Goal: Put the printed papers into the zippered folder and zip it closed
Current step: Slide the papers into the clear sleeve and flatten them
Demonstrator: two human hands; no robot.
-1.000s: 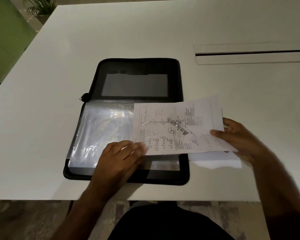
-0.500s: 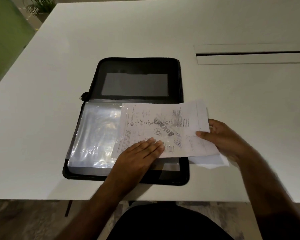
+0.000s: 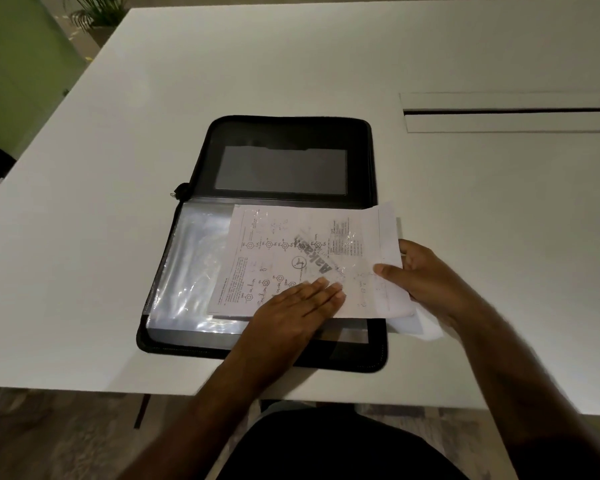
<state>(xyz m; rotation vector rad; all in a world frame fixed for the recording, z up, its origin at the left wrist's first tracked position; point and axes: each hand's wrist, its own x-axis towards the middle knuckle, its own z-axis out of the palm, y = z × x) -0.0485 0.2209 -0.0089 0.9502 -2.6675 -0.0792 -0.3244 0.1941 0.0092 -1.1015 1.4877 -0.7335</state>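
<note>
A black zippered folder [image 3: 291,133] lies open on the white table [image 3: 326,64], with a clear plastic sleeve [image 3: 191,268] on its near half. A printed paper [image 3: 291,251] with chemistry diagrams sits partly inside that sleeve; its right end sticks out past the folder's edge. My right hand [image 3: 426,275] pinches that right end between thumb and fingers. My left hand [image 3: 291,313] lies flat on the sleeve over the paper's lower part. More white paper [image 3: 426,327] shows under my right hand, on the table beside the folder.
A long cable slot with a white cover [image 3: 510,112] runs across the table at the right. The folder's zipper pull [image 3: 179,192] sits at the left hinge. A green wall and a potted plant [image 3: 94,12] lie beyond the far left corner.
The printed paper has slid left, further into the clear sleeve. My right hand moved left with it, and my left hand shifted right onto the sleeve over the paper.
</note>
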